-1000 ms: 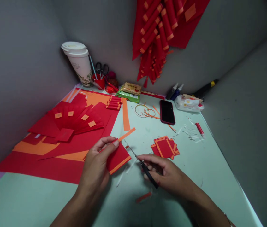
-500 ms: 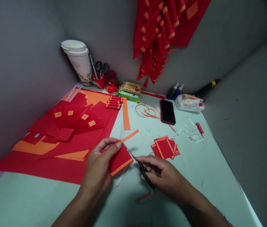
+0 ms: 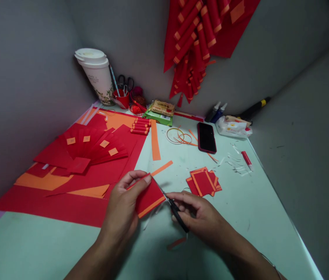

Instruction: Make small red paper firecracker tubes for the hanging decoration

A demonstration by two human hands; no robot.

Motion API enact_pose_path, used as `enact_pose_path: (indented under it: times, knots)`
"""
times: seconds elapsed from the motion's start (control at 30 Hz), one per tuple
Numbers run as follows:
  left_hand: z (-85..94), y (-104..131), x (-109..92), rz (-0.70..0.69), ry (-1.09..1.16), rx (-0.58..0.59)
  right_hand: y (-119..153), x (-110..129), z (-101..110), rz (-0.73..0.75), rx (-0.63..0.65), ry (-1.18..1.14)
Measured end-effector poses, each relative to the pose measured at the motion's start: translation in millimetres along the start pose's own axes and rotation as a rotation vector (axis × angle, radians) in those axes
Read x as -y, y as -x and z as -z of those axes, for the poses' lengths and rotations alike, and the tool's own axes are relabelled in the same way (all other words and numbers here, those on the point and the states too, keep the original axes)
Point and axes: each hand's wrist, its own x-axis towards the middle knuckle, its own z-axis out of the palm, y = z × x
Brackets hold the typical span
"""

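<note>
Between thumb and fingers, my left hand [image 3: 126, 198] grips a red paper piece [image 3: 150, 196] with an orange strip along its lower edge. An orange paper strip [image 3: 162, 168] sticks out past the paper's upper corner. My right hand [image 3: 195, 212] is closed around black-handled scissors [image 3: 177, 214], whose blades lie along the paper's right edge. I cannot tell how far apart the blades are. Just right of the scissors lies a small stack of red paper pieces with orange strips [image 3: 203, 182]. An orange scrap [image 3: 176, 244] rests below the scissors.
Red and orange sheets [image 3: 74, 208] cover the left, with a red paper fan [image 3: 94, 149] on top. Small red rolls [image 3: 140, 126], an orange strip [image 3: 155, 140] and a phone [image 3: 207, 138] lie further back. A lidded cup [image 3: 96, 76] stands by the wall; white scraps [image 3: 237, 165] lie right.
The paper and my left hand have shifted very slightly to the right. The orange strip's free end has moved a little the same way. The scissors have barely moved.
</note>
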Motion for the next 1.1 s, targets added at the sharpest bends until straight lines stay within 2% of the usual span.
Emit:
enact_pose_path:
  times: [0.6, 0.9, 1.03, 1.1]
  knots:
    - [-1.9, 1.2, 2.0, -0.006, 0.017, -0.013, -1.1, -1.9, -1.6, -0.025, -0.016, -0.036]
    - [-2.0, -0.2, 2.2, 0.006, 0.020, -0.012, -2.2, -4.3, -4.7, -0.068, -0.009, -0.145]
    - [0.0, -0.5, -0.4, -0.020, 0.017, -0.039, -3.3, -4.0, 3.5, -0.077, -0.066, -0.061]
    - [1.4, -0.9, -2.6, -0.052, 0.021, -0.076, -2.6, -3.5, 9.7, -0.016, -0.094, 0.113]
